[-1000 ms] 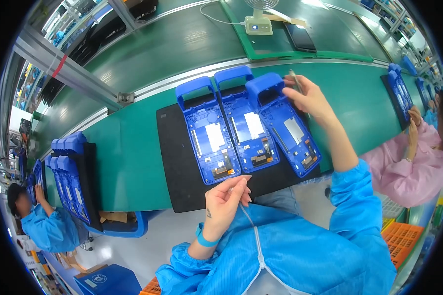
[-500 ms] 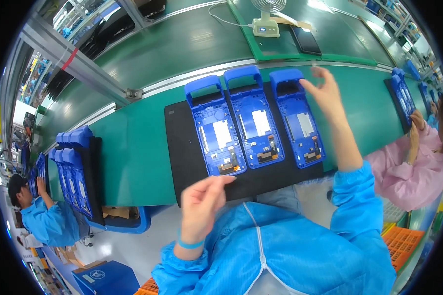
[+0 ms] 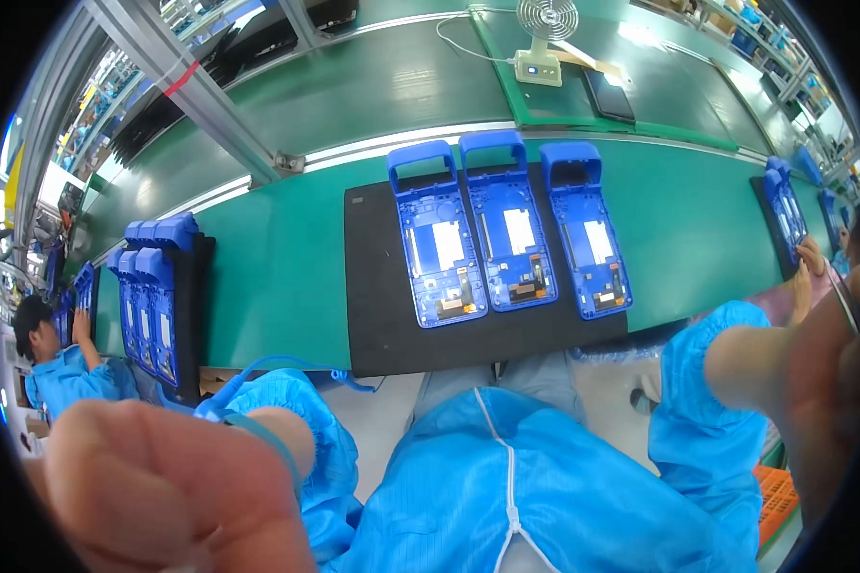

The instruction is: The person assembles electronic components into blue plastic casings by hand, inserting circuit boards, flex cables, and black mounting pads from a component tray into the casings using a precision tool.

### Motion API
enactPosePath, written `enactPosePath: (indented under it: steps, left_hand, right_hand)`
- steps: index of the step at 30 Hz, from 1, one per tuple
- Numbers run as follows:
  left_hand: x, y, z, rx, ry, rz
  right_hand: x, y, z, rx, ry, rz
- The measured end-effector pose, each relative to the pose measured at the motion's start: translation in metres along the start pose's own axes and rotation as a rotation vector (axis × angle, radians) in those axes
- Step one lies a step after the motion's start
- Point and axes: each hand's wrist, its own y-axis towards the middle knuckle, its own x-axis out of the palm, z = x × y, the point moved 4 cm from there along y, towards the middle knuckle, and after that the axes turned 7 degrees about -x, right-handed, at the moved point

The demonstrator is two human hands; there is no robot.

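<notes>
Large and close in the lower left is my left hand (image 3: 167,487), its fingers curled in; whatever they hold, if anything, is hidden. A blue wristband (image 3: 263,439) circles that wrist. My right hand (image 3: 827,382) is raised at the far right rim, dark and blurred, its fingers not readable. Both hands are away from the bench. Three blue plastic device housings with loop handles lie side by side on a black mat (image 3: 377,325): a left one (image 3: 440,248), a middle one (image 3: 511,239) and a right one (image 3: 591,248). Each shows a white rectangle and small electronic parts.
Several similar blue housings (image 3: 148,306) lie on another mat to the left. Behind the green bench (image 3: 277,277) stand a small fan (image 3: 542,62) and a dark phone-like device (image 3: 609,95). One co-worker (image 3: 67,353) sits left; another person's hand (image 3: 810,256) touches a housing at right.
Both my hands have risen from beside the housings toward the camera, the left to lower left, the right to the right rim. The three housings stay on the mat; the view has shifted slightly.
</notes>
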Motion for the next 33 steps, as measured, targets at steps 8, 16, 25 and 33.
enactPosePath:
  steps: [8, 16, 25, 33]
  left_hand:
    - [-0.013, 0.001, 0.013, 0.103, -0.014, -0.065]
    - [-0.005, 0.006, 0.020, 0.196, 0.003, -0.102]
    - [-0.003, 0.011, 0.019, 0.271, 0.013, -0.173]
    - [-0.007, 0.007, 0.025, 0.313, -0.008, -0.257]
  right_hand:
    - [0.033, 0.003, -0.012, -0.088, -0.033, -0.085]
    - [0.031, 0.008, -0.018, -0.159, -0.027, -0.183]
    - [0.030, 0.002, -0.022, -0.215, -0.043, -0.274]
    - [0.026, 0.000, -0.029, -0.242, -0.088, -0.352]
